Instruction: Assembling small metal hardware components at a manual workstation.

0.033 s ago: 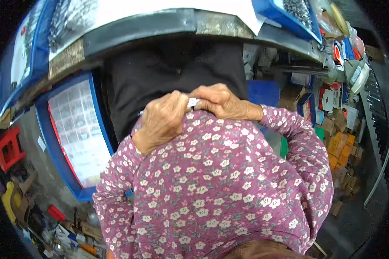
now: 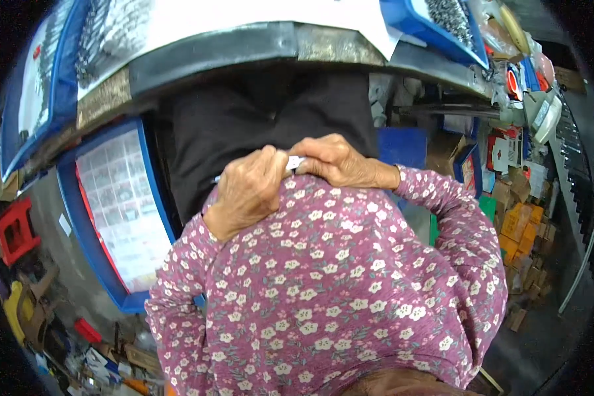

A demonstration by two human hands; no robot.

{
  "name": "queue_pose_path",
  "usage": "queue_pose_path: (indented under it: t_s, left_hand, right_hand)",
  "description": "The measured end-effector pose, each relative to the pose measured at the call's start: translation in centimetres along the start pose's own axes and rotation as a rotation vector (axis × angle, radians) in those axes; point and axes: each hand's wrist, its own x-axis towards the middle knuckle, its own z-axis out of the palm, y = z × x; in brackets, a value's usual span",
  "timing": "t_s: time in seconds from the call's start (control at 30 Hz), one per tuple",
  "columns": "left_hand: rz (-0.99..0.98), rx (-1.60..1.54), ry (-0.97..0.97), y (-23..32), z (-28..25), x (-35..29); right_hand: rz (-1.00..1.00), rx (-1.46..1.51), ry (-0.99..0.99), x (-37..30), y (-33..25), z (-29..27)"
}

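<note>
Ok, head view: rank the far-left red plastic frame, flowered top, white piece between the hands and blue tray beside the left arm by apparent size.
Largest first:
Flowered top
Blue tray
Red plastic frame
White piece

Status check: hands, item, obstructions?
Left hand, right hand: close together, curled. Small white piece pinched between them. Bench edge beyond, apart from both hands.

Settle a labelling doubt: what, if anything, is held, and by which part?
Left hand and right hand seem to hold a small white object between them; the grip hides it left and right, so exactly where is unclear.
</note>
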Motion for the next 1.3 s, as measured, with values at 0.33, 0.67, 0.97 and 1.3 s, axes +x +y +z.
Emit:
queue_pose_path:
  t_s: [0.33, 0.67, 0.97, 1.3]
  left_hand:
    - [-0.055, -0.060, 0.013, -0.2, -0.6, 0.7]
    - [-0.232, -0.238, 0.098, -0.8, -1.1, 1.9]
    - [-0.271, -0.254, 0.129, -1.9, -1.5, 3.2]
    - [-0.403, -0.378, 0.150, -1.8, -2.5, 4.5]
  right_hand:
    - [0.174, 0.111, 0.035, 3.8, -0.9, -6.2]
    - [0.026, -0.905, 0.552, 10.9, 5.6, -17.6]
    - [0.088, -1.202, 0.389, 13.1, 6.9, -18.0]
    - [0.157, -0.897, 0.387, 12.7, 7.6, -19.2]
